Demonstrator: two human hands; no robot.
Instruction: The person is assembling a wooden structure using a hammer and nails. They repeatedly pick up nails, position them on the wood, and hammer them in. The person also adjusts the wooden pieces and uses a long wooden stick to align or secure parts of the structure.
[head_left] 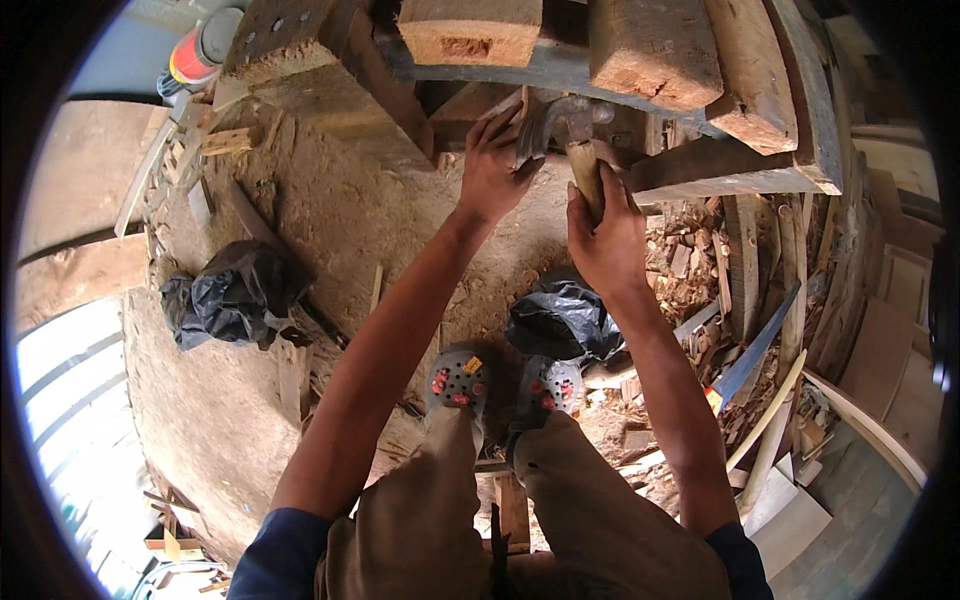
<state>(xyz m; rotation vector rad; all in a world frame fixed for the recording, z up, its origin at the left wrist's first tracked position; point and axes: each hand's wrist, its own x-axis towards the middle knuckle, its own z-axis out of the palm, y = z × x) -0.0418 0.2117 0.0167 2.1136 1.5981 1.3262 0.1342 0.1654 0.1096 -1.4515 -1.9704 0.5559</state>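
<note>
My right hand (608,235) is wrapped round the wooden handle of a claw hammer (582,165). The hammer's metal head is up at the workbench's near side, its curved claw toward my left hand (490,165). That hand is bent with thumb and fingers drawn toward each other just beside the claw. What it grips is hidden behind the claw. A thin upright sliver of wood (525,103) shows close to its fingertips. Above both hands stands a heavy timber workbench (330,120) with thick wooden blocks (470,32) on top.
Black plastic bags lie on the dirt floor, one at left (235,295) and one between my arms (562,318). Wood chips (685,250) and a blue handsaw blade (762,345) are at right among long sticks. A red-banded can (195,55) stands far left.
</note>
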